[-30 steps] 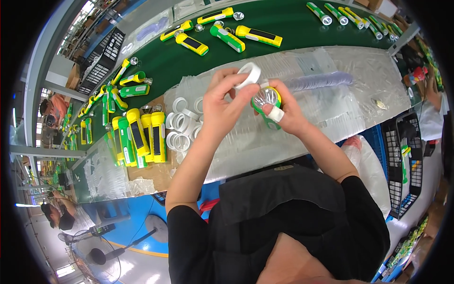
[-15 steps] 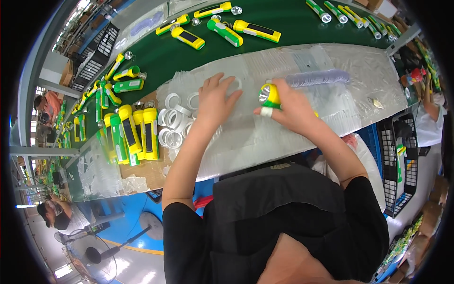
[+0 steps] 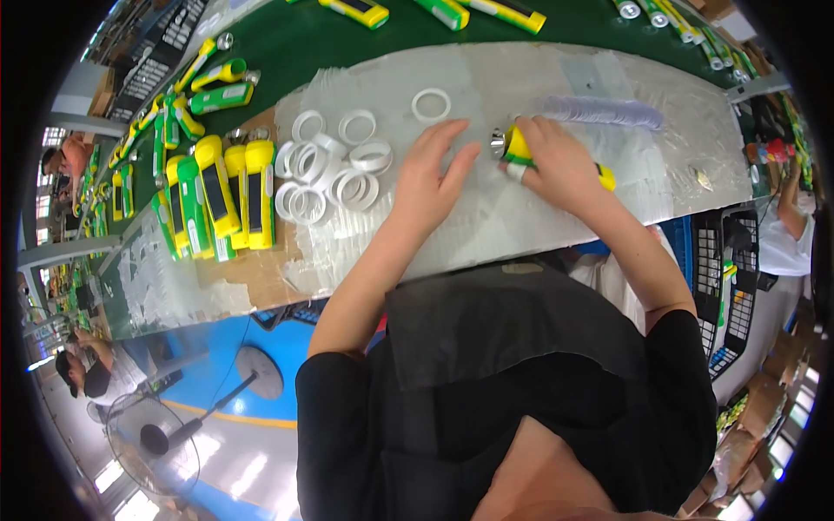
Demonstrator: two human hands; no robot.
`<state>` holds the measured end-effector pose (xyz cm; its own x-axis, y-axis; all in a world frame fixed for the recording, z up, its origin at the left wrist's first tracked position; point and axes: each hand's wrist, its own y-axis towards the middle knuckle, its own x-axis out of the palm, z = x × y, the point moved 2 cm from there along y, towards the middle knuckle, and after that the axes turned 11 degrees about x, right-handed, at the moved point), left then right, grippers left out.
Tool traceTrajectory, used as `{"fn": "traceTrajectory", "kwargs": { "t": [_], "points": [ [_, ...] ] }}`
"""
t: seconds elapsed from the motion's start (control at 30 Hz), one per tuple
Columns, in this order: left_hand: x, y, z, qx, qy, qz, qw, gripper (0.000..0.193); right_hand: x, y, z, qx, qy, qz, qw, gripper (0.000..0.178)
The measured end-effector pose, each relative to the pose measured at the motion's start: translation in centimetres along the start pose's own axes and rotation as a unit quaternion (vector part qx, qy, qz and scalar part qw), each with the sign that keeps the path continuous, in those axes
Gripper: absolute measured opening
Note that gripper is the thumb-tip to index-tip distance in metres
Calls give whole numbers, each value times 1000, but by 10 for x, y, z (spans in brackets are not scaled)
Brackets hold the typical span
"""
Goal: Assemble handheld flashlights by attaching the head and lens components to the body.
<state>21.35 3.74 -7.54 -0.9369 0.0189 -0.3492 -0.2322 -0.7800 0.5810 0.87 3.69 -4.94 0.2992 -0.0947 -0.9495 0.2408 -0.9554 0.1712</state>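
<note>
My right hand (image 3: 560, 165) is wrapped round a yellow-and-green flashlight (image 3: 605, 178) just above the covered worktop. The flashlight's silvery reflector end (image 3: 499, 144) points left, toward my other hand; most of its body is hidden under my fingers. My left hand (image 3: 434, 178) hovers with thumb and fingers apart, nothing visible in it. A single white ring (image 3: 432, 105) lies just beyond its fingertips. Left of that hand is a loose cluster of white plastic rings (image 3: 354, 189), some overlapping. A row of thin, clear, purplish discs (image 3: 599, 113) lies beyond my right hand.
Several yellow-and-green flashlights (image 3: 213, 187) lie side by side on cardboard at the left. More flashlights (image 3: 221, 98) are on the green surface (image 3: 287, 65) beyond the worktop (image 3: 486, 82). A black crate (image 3: 725, 295) stands at right; a fan (image 3: 156, 438) is at lower left. Other people work at both sides.
My left hand has moved right, away from the ring cluster and toward the flashlight. My right hand has turned the flashlight's reflector end to the left. The whole view has shifted upward.
</note>
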Motion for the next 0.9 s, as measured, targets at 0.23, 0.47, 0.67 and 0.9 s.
{"fn": "traceTrajectory", "kwargs": {
  "t": [0.23,0.47,0.67,0.9],
  "points": [
    [-45,-19,26,-16,-85,40,995,26,4,-2,3,4,-25,8,1000,59],
    [-108,-129,48,-160,-159,171,959,17,5,-3,-3,7,-36,-5,999,61],
    [-140,-188,55,-194,-90,338,916,22,13,-4,2,-19,-68,20,997,62],
    [-163,-230,46,-190,-71,434,878,24,14,-5,3,-3,-87,6,996,65]
  ]
}}
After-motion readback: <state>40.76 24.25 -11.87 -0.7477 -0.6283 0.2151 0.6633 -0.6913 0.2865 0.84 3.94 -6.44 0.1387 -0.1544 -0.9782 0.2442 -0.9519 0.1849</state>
